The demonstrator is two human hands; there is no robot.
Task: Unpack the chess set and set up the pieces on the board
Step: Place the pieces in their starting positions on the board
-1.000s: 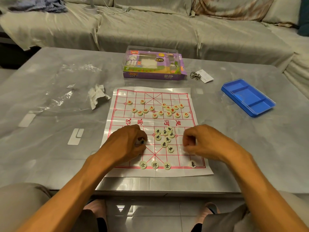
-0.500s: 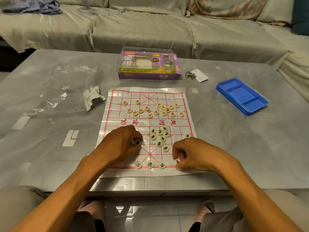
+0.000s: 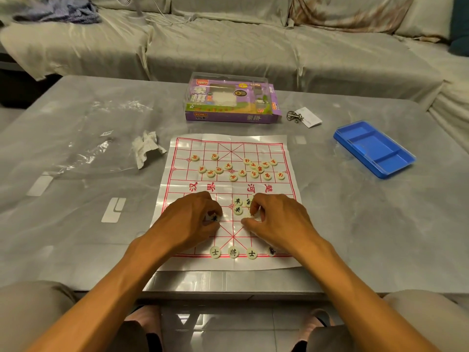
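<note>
You are partway through seating the black-lettered pieces on the near side of the thin white sheet board with red grid lines [image 3: 229, 199], which lies flat on the grey marble-look table [image 3: 76, 199]. Take one disc at a time from the loose cluster of cream discs with black characters [image 3: 237, 205] near the middle. Set each squarely on a line crossing, not inside a square. Keep your wrists lifted so they do not sweep the near row [image 3: 233, 252], where two advisers flank the general and a fourth disc sits just beside your right wrist, partly hidden.

Your left hand [image 3: 189, 221] is curled, its fingertips holding a cream disc with a black character [image 3: 214, 218] low over the board's left half. Your right hand [image 3: 278, 221] is also curled, fingertips bunched down among the loose discs. It seems to be pinching one, though the fingers hide it, so I cannot tell for sure.

The red-lettered discs [image 3: 238, 167] lie scattered unsorted across the far half.
</note>
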